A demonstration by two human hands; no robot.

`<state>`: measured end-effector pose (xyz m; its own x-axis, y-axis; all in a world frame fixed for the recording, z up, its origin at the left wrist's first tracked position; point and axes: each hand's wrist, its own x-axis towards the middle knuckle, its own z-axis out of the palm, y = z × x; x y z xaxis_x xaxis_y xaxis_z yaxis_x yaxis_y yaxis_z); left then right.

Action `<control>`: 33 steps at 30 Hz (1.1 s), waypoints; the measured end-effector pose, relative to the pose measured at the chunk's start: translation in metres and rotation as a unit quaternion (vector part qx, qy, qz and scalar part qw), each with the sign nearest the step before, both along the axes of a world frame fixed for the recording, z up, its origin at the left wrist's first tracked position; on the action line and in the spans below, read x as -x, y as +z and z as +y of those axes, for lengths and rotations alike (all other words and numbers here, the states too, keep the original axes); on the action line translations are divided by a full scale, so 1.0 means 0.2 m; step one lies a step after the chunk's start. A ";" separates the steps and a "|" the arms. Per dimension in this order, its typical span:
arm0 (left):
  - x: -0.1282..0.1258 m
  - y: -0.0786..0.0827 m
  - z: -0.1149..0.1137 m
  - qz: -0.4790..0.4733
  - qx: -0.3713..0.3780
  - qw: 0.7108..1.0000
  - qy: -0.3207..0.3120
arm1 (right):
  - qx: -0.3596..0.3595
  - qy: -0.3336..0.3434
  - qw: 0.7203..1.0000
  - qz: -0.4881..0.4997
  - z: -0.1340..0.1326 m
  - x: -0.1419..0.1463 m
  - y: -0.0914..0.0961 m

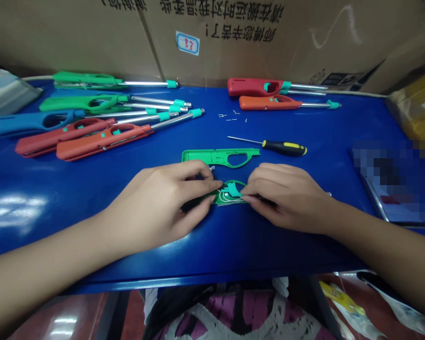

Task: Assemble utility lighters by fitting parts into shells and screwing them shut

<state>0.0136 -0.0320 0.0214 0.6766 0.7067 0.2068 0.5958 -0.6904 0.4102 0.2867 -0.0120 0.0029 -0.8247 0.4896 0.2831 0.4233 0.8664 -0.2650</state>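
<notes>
My left hand (163,203) and my right hand (286,198) meet over an opened green lighter body (226,196) lying on the blue table (92,226). Both hands pinch it, the left from the left end, the right at a teal trigger piece (233,190) in its middle. Most of the body is hidden under my fingers. Just beyond it lies the separate green shell half (221,156), untouched.
A screwdriver with a black and yellow handle (281,147) lies behind my right hand. Small screws (232,116) are scattered further back. Several long lighters (92,118) lie at the back left, two red ones (276,94) at the back right. Cardboard boxes (233,38) line the far edge.
</notes>
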 end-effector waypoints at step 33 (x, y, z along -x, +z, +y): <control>0.00 0.01 -0.02 0.105 -0.099 0.988 -0.045 | 0.057 -0.004 0.998 0.020 0.01 0.00 0.01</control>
